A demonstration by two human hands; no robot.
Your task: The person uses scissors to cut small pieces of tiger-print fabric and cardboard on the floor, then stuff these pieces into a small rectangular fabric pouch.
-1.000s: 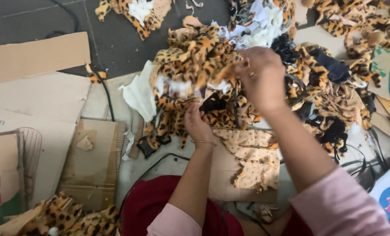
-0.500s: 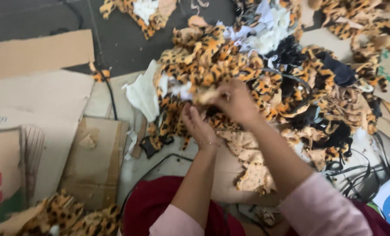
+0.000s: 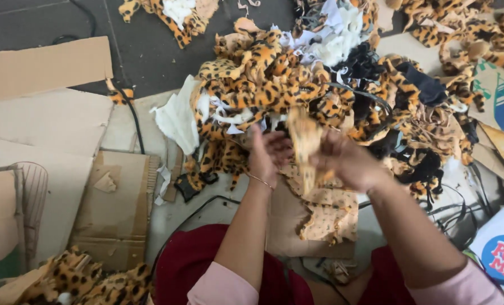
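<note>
Both hands meet over a heap of leopard-print fabric — the right hand is closed around a tan spotted fabric piece. The left hand, fingers loosely open, touches its other side

Floor: dark grey, bare at the top left.
Cardboard sheets: flat, overlapping, along the left side.
Brown box flap: lies on the sheets, torn scrap on top.
Black cable: runs across the cardboard edge.
White cloth: crumpled, beside the spotted pile.
Colourful boxes: at the right edge.
Round printed packet: bottom right corner.
</note>
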